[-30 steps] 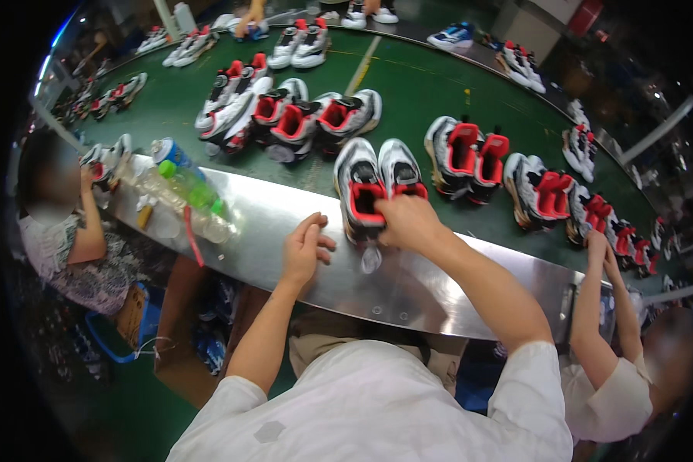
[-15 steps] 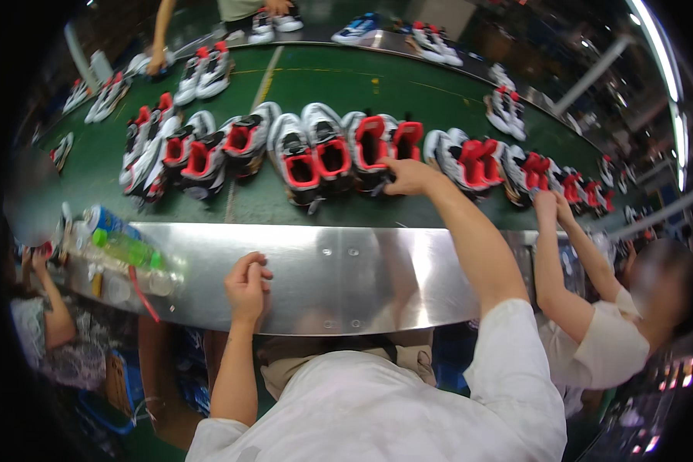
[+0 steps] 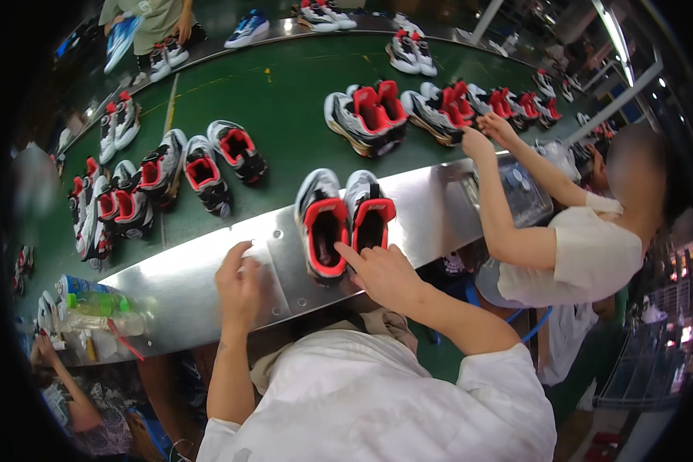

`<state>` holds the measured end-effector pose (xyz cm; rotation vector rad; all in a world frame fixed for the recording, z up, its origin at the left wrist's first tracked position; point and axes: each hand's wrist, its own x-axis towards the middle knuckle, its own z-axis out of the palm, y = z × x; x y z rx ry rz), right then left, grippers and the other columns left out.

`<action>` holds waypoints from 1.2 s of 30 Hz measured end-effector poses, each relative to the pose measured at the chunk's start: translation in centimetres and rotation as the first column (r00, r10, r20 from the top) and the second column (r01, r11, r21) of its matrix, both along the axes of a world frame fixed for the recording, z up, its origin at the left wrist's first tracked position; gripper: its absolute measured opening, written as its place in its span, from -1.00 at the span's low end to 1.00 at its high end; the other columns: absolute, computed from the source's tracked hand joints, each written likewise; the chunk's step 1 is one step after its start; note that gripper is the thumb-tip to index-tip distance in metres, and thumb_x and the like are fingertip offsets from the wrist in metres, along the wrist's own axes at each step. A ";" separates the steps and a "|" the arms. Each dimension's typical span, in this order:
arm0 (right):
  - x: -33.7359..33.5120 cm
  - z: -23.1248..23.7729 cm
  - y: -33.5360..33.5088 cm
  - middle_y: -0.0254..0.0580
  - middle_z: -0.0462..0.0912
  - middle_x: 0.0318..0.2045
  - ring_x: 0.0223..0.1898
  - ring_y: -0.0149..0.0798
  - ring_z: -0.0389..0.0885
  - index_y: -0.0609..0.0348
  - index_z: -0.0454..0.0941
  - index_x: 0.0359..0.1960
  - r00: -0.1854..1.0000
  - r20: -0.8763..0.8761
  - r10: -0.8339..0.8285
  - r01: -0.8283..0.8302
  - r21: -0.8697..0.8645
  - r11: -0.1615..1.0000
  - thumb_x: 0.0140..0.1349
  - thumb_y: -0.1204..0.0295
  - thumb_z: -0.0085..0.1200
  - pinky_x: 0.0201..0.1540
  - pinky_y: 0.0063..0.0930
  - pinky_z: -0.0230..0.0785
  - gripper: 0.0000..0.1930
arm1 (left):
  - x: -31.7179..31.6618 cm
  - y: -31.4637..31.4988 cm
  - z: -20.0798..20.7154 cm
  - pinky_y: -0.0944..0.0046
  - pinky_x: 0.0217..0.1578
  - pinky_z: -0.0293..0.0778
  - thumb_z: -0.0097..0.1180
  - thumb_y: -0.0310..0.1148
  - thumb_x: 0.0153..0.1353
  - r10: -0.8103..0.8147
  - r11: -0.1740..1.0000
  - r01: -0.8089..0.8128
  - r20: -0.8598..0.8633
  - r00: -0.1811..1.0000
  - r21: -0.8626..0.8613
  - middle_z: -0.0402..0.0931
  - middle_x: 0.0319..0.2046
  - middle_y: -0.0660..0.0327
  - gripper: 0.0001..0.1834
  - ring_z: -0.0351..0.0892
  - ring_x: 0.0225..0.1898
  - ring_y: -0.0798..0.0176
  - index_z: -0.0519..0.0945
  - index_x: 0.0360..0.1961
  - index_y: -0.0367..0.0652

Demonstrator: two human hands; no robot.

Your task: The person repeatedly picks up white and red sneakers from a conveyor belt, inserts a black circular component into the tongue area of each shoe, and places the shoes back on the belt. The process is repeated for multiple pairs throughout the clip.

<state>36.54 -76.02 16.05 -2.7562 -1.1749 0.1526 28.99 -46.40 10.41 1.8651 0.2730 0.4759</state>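
Note:
A pair of white and black sneakers with red lining stands on the metal ledge right in front of me: a left-hand sneaker and a right-hand sneaker. Their toes point away from me and their red tongues are folded open. My right hand grips the pair at the heels, its index finger at the opening of the left-hand sneaker. Some of its fingers are hidden behind the heels. To the left of the pair, my left hand hovers over the ledge, empty, with its fingers loosely bent and apart, slightly blurred.
More sneakers line the green conveyor belt beyond the ledge. Bottles and a blue can stand at the ledge's left end. A co-worker reaches for shoes at right; another person stands across the belt.
My right hand has brought the pair of sneakers from the belt onto the ledge, toward me. The view has swung to the right. My left hand stays over the ledge.

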 end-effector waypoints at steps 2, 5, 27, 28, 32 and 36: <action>-1.1 0.4 -2.0 -0.11 0.72 -0.19 -0.14 -0.06 0.72 0.09 0.31 0.55 0.999 -0.004 -0.033 0.033 -0.045 0.998 0.36 0.32 0.25 -0.02 -0.11 0.44 -0.27 | 2.0 -4.7 3.0 0.12 -0.24 0.61 0.31 -0.29 0.37 -0.105 0.984 0.113 -0.061 0.993 0.140 0.71 -0.12 -0.14 -0.50 0.74 -0.26 0.01 0.59 0.22 -0.40; -1.9 1.5 -5.2 -0.12 0.72 -0.17 -0.10 -0.06 0.71 0.17 0.29 0.57 0.996 0.028 -0.079 0.081 -0.068 0.994 0.36 0.36 0.24 0.04 -0.13 0.43 -0.25 | 5.2 -8.1 3.5 -0.11 -0.11 0.59 0.31 -0.31 0.30 -0.180 0.940 0.208 -0.127 0.975 0.271 0.67 -0.16 -0.21 -0.59 0.70 -0.16 -0.29 0.63 0.04 -0.42; 2.4 1.4 8.2 -0.20 0.65 -0.04 0.10 -0.02 0.56 0.08 0.81 -0.12 0.814 0.037 0.579 -0.580 0.027 0.814 0.06 0.47 0.38 0.15 -0.04 0.40 -0.70 | -2.5 -8.9 0.1 0.00 -0.13 0.62 0.09 -0.61 0.31 0.013 0.980 -0.014 0.004 1.000 0.197 0.65 0.01 -0.15 -0.65 0.70 -0.12 -0.29 0.61 0.12 -0.33; 2.6 1.3 8.0 -0.17 0.65 -0.01 0.14 0.00 0.56 0.08 0.79 -0.06 0.815 0.003 0.579 -0.578 0.059 0.814 0.06 0.48 0.37 0.20 -0.01 0.38 -0.66 | -2.0 -8.8 0.2 -0.03 -0.10 0.62 0.09 -0.60 0.32 0.000 0.972 -0.006 0.026 1.000 0.236 0.63 0.02 -0.17 -0.64 0.69 -0.09 -0.32 0.59 0.14 -0.33; 3.3 -0.3 4.4 0.05 0.57 0.26 0.35 0.14 0.48 0.08 0.61 0.30 0.862 0.071 0.502 -0.471 0.475 0.743 0.06 0.55 0.35 0.37 0.09 0.32 -0.35 | -2.1 -5.7 5.6 -0.07 0.02 0.62 0.23 -0.54 0.22 -0.274 0.958 0.283 -0.453 0.848 -0.050 0.54 0.24 -0.20 -0.43 0.67 0.03 -0.33 0.52 0.29 -0.36; 0.5 -0.9 2.1 0.20 0.36 0.43 0.36 0.31 0.46 0.15 0.21 0.58 0.990 -0.131 0.057 0.036 0.617 0.786 0.10 0.48 0.45 0.32 0.01 0.46 -0.03 | 0.6 -5.7 7.7 -0.09 0.16 0.59 0.17 -0.67 0.07 -0.247 0.856 0.191 0.054 0.968 0.480 0.62 0.23 -0.11 -0.35 0.66 0.17 -0.23 0.58 0.28 -0.29</action>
